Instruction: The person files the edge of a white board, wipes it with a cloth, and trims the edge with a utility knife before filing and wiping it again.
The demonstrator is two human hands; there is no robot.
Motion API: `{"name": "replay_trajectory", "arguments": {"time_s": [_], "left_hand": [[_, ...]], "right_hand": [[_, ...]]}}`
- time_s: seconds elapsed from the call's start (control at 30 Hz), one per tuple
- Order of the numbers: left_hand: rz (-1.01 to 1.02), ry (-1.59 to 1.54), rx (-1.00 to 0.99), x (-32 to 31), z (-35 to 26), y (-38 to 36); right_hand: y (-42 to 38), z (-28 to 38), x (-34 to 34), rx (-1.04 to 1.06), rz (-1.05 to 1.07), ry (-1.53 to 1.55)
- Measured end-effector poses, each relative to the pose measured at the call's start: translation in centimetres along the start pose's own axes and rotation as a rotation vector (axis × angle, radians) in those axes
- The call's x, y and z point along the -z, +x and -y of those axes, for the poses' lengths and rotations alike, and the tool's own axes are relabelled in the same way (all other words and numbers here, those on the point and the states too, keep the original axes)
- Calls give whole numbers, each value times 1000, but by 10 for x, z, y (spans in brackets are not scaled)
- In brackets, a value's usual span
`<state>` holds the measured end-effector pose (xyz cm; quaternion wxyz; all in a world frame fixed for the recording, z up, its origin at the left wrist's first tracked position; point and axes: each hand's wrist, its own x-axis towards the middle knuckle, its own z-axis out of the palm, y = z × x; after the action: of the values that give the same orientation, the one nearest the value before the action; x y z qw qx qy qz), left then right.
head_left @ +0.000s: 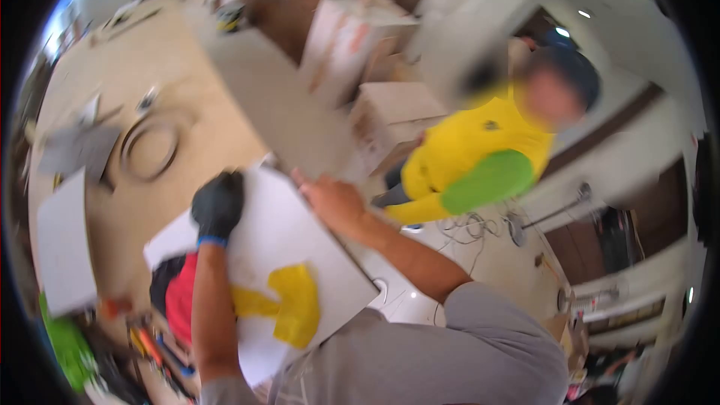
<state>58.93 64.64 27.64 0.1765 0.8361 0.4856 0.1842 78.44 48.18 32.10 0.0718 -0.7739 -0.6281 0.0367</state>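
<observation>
A white board lies at a slant on the wooden table. My left hand, in a dark glove, rests on its upper left part; the fingers are blurred and their grip is hidden. At the board's right edge is my bare right hand, with a finger stretched along the edge. A yellow cloth lies on the lower part of the board. Beside my left forearm, a red and black item is partly hidden.
A person in a yellow shirt stands to the right of the table. Cardboard boxes stand behind. On the table are a coiled strip, a curved white panel and tools. Cables lie on the floor.
</observation>
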Motion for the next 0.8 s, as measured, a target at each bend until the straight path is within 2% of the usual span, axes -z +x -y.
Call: {"name": "replay_trajectory", "arguments": {"time_s": [0.1, 0.2, 0.27, 0.5, 0.63, 0.8], "left_hand": [[-105, -23, -66, -6, 0, -1], [-59, -13, -55, 2, -6, -4], [-34, 2, -24, 7, -8, -6], [-176, -25, -78, -1, -3, -7], [-71, 11, -66, 8, -7, -6], [-35, 3, -45, 10, -8, -6]], "right_hand": [[13, -13, -23, 51, -89, 77], [24, 4, 7, 29, -35, -11], [24, -4, -9, 51, -49, 9], [-32, -9, 3, 52, -40, 142], [-57, -10, 4, 46, -28, 162], [-73, -2, 13, -1, -23, 195]]}}
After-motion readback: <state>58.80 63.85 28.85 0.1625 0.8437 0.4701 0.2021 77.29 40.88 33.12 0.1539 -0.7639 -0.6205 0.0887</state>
